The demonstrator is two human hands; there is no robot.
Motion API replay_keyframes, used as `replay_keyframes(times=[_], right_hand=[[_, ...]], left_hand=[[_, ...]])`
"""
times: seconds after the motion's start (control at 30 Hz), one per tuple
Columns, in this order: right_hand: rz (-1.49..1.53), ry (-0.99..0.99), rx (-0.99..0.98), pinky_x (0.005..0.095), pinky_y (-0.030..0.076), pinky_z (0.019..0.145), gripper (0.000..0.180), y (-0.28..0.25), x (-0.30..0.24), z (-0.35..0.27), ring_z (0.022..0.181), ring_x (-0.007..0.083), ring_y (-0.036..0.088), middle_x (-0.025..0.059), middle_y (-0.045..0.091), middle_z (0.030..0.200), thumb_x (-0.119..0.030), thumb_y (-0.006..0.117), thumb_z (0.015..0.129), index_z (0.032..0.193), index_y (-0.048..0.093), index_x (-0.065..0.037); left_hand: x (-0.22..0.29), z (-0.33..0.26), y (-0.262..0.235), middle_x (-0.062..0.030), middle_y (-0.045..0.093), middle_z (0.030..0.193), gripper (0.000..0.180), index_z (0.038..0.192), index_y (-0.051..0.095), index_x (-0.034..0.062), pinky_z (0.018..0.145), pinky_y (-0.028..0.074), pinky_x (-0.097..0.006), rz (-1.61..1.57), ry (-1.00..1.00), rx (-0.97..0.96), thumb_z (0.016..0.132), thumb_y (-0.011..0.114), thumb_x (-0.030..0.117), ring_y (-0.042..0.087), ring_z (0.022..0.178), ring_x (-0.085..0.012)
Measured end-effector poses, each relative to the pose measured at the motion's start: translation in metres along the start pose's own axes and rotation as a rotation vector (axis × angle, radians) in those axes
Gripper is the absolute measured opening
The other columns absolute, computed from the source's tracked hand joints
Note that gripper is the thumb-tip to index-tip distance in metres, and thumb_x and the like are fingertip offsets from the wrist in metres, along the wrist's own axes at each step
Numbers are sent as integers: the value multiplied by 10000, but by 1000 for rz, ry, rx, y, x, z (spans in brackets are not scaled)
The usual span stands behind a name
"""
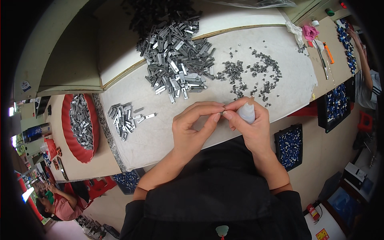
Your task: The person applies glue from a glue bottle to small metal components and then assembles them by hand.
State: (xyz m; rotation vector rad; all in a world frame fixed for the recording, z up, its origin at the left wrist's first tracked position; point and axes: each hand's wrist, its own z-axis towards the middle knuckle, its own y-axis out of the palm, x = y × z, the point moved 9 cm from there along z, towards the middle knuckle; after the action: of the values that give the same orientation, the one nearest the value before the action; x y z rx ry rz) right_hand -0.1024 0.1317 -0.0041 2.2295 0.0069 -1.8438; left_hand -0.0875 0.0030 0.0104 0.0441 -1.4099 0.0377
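Note:
My left hand [191, 127] and my right hand [257, 132] meet over the near part of the white-covered table [160, 136]. Between their fingertips is a small dark metal part [221, 113], mostly hidden by the thumbs and fingers. A small whitish squeeze bottle [247, 113] with a brownish tip also sits in my right hand, tucked against the palm. Just beyond my hands lie many tiny metal pieces [234, 71]. Up and to the left rises a large heap of grey and black rectangular parts [178, 60], with a smaller group of them [123, 120] at the left.
A red scalloped basin [67, 132] of similar parts stands at the left. Tweezers [321, 60], an orange-handled cutter [329, 53] and a pink cloth [310, 33] lie at the far right. Trays of blue and white pieces [289, 147] stand lower right. Co-workers sit on both sides.

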Motion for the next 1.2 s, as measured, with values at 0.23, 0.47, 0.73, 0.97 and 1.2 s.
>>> replay_keyframes(times=[0.23, 0.47, 0.73, 0.97, 1.2], right_hand=[[106, 14, 22, 171, 361, 466, 51, 3, 8, 0, 527, 32, 453, 3, 540, 632, -44, 617, 755, 755, 582, -6], [125, -4, 27, 172, 368, 483, 55, 5, 12, 0, 548, 36, 462, 11, 555, 653, -41, 616, 757, 769, 578, -3], [5, 19, -63, 189, 396, 606, 72, 20, 17, -6, 652, 60, 499, 15, 568, 730, -12, 602, 749, 812, 569, -1], [-83, -29, -61, 208, 399, 666, 121, -1, 2, -6, 730, 78, 515, 28, 565, 781, -3, 603, 732, 847, 563, 2], [-131, -29, -23, 201, 396, 632, 97, -14, -3, -10, 692, 73, 505, 35, 572, 785, 3, 598, 727, 819, 566, 4]], left_hand=[[-1, 0, -3, -98, 623, 856, 130, 825, 625, 2, 698, 463, -251, 2, 5, 6, 707, 597, -45, 597, 795, -171], [-9, -3, 0, -117, 599, 904, 131, 888, 595, -22, 722, 452, -251, -71, -94, -24, 763, 558, -26, 578, 821, -154], [16, -13, -19, -126, 602, 891, 139, 880, 591, -34, 717, 449, -261, 191, 54, -28, 744, 564, -45, 579, 808, -174], [41, -15, -89, -71, 595, 801, 115, 761, 607, 37, 670, 422, -301, 1141, 179, 86, 651, 635, 17, 545, 744, -227], [37, 21, -43, -34, 543, 677, 118, 720, 588, 50, 610, 352, -292, 1162, 208, 77, 650, 674, 89, 513, 667, -190]])
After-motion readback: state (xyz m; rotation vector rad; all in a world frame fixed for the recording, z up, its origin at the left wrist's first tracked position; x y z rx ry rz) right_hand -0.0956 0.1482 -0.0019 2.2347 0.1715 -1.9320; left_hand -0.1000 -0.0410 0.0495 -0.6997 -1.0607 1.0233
